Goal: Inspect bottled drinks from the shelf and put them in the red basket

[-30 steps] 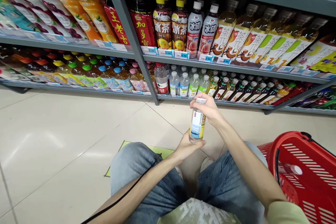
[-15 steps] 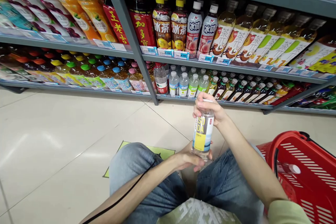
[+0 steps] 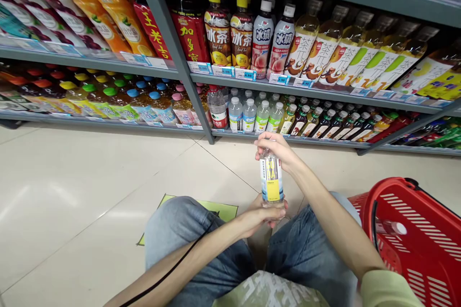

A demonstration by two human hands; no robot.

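Note:
A clear soda water bottle (image 3: 272,180) with a yellow, white and blue "SODA" label stands nearly upright between my hands, above my bent knees. My right hand (image 3: 272,144) is closed around its neck and covers most of the cap. Around the base, my left hand (image 3: 264,215) grips the bottle from below, its thumb lying across the front. Some fingers of both hands are hidden behind the bottle.
A red basket (image 3: 392,196) with a white-capped bottle (image 3: 392,227) inside stands at my right. Ahead runs a grey shelf (image 3: 306,87) with rows of drinks, small clear bottles (image 3: 249,114) on its lowest level. A green mat (image 3: 226,211) lies on the tiled floor.
The bottle has turned a little about its upright axis, so more of the label's white side strip shows. Both hands keep hold of it and have shifted slightly left in view.

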